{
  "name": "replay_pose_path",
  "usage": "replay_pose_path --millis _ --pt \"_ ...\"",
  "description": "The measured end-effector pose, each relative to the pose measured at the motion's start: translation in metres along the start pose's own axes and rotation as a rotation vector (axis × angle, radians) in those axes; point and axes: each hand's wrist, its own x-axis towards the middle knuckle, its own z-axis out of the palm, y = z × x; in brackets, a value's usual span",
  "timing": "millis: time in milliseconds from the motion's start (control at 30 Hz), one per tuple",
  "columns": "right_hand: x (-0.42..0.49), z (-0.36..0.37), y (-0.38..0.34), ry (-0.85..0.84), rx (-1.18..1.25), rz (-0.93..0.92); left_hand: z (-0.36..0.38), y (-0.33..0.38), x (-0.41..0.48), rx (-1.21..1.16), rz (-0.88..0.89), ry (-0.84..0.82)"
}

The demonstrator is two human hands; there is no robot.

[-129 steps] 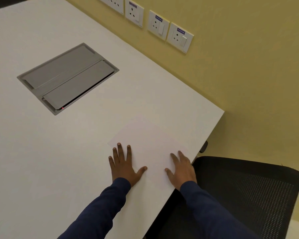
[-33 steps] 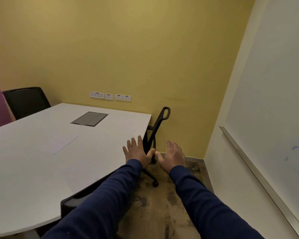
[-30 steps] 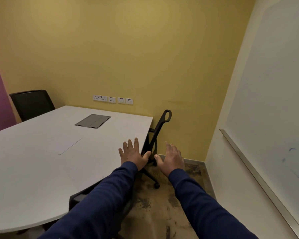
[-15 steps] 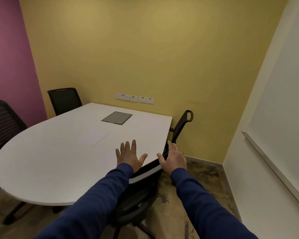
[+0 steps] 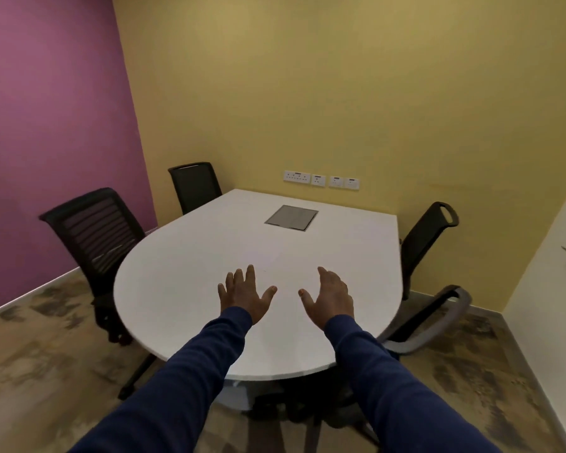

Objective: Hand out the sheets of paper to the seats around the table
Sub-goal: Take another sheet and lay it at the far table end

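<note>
While both arms stretch over the white counter (image 5: 193,273), left hand (image 5: 244,297) and right hand (image 5: 329,297) hover with each grip spread apart, empty.

Tabletop (image 5: 183,289) mostly bare ahead; recessed metal hatch (image 5: 291,218) far mid; chairs (image 5: 95,237) crowd L/R edges.

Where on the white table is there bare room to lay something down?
The white oval table looks bare between the grey cable hatch and both hands, left hand, right hand. Sheets cannot be made out. Nothing crowded.
</note>
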Motion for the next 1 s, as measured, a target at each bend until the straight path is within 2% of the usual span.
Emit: replay_pose_path --millis 233,400,667,1000 --pt "0.030 0.084 -0.085 -0.112 -0.005 -0.045 -0.021 -0.109 0.037 0.005 -0.102 0.001" --pt "0.076 0.138 -0.128 -0.148 0.004 -0.074 -0.017 -0.162 0.085 0.011 -0.142 -0.002" --pt "0.196 0.211 -0.160 -0.164 0.044 -0.046 0.015 -0.204 0.211 0.038 -0.136 -0.067" --pt "0.312 0.263 -0.139 -0.187 -0.002 0.085 0.065 -0.200 0.348 0.053 -0.057 -0.174"
